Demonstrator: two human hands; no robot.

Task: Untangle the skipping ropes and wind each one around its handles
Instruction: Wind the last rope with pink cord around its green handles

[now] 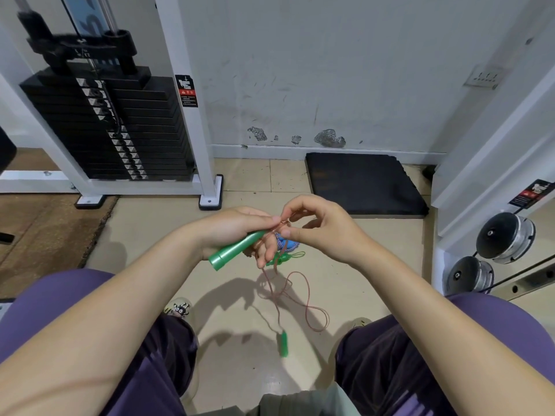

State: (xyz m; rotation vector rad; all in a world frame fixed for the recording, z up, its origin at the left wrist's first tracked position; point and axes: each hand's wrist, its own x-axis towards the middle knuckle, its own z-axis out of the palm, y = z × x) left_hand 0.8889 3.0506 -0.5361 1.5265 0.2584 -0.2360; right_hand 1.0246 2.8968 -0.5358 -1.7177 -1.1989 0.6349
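My left hand [237, 232] grips a green skipping-rope handle [235, 250] that points down-left. Its thin pinkish-brown rope [303, 298] leaves the handle's top, hangs down and lies in loose loops on the floor. The rope ends at a second green handle [283, 343] lying on the tiles between my feet. My right hand [318, 229] pinches the rope just beside the tip of the held handle. On the floor behind my hands lies a bundle of another rope, blue and white [288, 244], with a green rope [285, 259] next to it, both partly hidden.
A weight-stack machine [114, 127] with a white frame stands at the back left. A black foam mat [363, 181] lies against the wall at the back right. Dumbbells [504, 238] rest on a rack at the right. A brown carpet [45, 229] covers the floor at the left.
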